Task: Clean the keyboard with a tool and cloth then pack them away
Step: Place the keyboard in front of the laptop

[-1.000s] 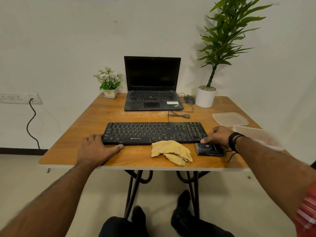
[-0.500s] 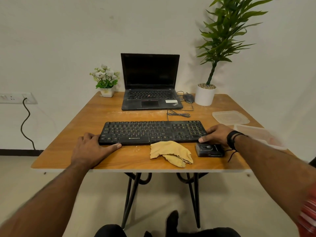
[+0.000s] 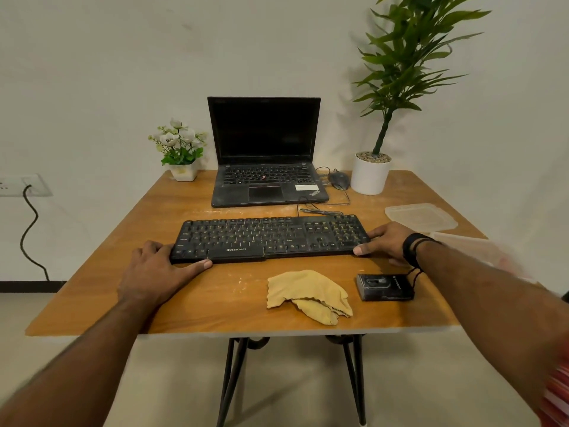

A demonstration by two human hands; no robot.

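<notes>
Left hand [image 3: 151, 272] grips the keyboard [image 3: 271, 237] at its left end, thumb along the front edge; right hand [image 3: 385, 241] holds the right end. Just nearer than the right hand, the black tool [image 3: 385, 287] and yellow cloth [image 3: 308, 295] lie on the worktop [image 3: 215, 306].

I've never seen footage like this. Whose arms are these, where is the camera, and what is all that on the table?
No machine here: a person wears a wide-angle camera on the head, looking down at their own arms. The left hand and right hand grip the two ends of a black keyboard on a wooden table. In front of it lie a yellow cloth and a small dark cleaning tool, both untouched. Behind stand a laptop, a mouse and two potted plants. Clear plastic containers sit at the right.
</notes>
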